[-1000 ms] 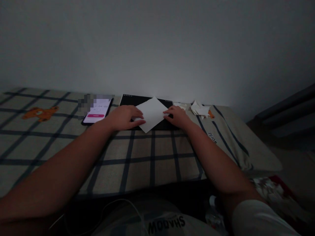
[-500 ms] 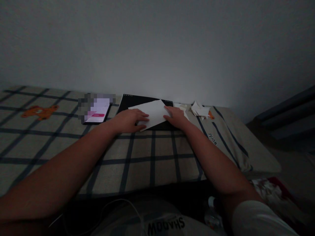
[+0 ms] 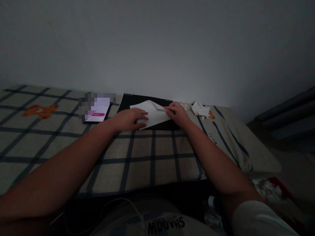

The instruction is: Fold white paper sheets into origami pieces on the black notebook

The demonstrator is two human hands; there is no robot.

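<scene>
A sheet of white paper (image 3: 155, 115) lies on a black board-like pad (image 3: 133, 100) with small holes along its far edge. My left hand (image 3: 131, 119) rests flat on the paper's left part, fingers apart. At the paper's right side, my right hand (image 3: 178, 113) pinches its far right corner between thumb and fingers, and a flap there is folded over toward me. Just right of this hand, folded white paper pieces (image 3: 200, 109) lie on the checked cloth.
The checked cloth (image 3: 140, 147) covers the surface against a grey wall. To the left are a lit tablet or phone (image 3: 100, 109) and an orange animal-shaped piece (image 3: 40, 111). Below the edge are a plastic bottle (image 3: 213, 216), a white cable (image 3: 123, 199) and crumpled paper (image 3: 268, 190).
My right hand has taken the paper's far corner and folded it over toward me, to the right. My left hand has stayed in place on the sheet.
</scene>
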